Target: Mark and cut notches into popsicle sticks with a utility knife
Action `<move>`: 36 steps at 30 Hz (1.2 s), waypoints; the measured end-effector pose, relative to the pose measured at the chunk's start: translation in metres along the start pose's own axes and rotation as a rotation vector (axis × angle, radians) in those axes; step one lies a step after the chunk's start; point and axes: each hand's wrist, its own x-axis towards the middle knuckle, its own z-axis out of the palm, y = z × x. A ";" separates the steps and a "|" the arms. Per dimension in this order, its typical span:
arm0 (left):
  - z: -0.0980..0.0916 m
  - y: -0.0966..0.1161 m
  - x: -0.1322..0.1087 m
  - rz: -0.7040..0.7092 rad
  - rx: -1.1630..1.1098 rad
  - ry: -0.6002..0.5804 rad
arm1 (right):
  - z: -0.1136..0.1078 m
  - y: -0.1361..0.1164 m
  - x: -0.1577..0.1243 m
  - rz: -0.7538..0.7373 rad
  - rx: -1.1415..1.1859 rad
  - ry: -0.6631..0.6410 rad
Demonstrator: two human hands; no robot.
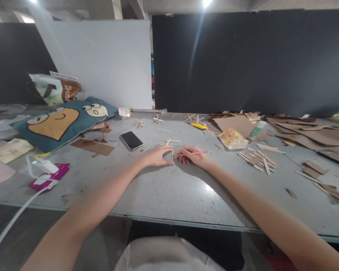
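Observation:
My left hand [160, 156] grips a small wooden stick [172, 154] by its ends, between thumb and fingers, just above the table. My right hand [192, 154] is closed around a red pencil [201, 152], its tip close to the stick; I cannot tell whether they touch. Right behind my hands, a pair of crossed popsicle sticks [173, 141] lies on the tabletop. Farther back stand small star shapes made of sticks [158, 119], and a yellow utility knife [198, 125] rests near them.
A black phone [132, 140] lies left of my hands. A blue pillow [64, 120] and a magenta power strip [49, 177] are farther left. To the right are loose popsicle sticks [260, 160], a glue tube [257, 130], a yellow packet [232, 139] and cardboard sheets [307, 131].

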 end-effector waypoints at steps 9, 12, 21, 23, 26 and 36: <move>0.003 -0.004 0.000 0.016 -0.007 0.024 | -0.001 0.002 0.001 0.001 0.000 -0.007; 0.002 -0.003 0.000 0.016 -0.008 0.019 | -0.001 0.001 0.001 0.007 -0.002 -0.003; -0.001 0.001 -0.001 -0.007 -0.015 -0.005 | -0.001 -0.003 -0.001 0.017 0.002 0.000; -0.001 0.001 -0.001 -0.009 -0.015 -0.001 | -0.001 -0.004 -0.001 0.019 0.003 0.001; 0.000 0.001 -0.001 -0.010 -0.013 0.007 | -0.001 -0.003 -0.001 0.023 0.007 0.006; 0.000 0.000 0.000 0.010 0.001 0.015 | -0.001 0.000 0.000 0.023 0.009 0.003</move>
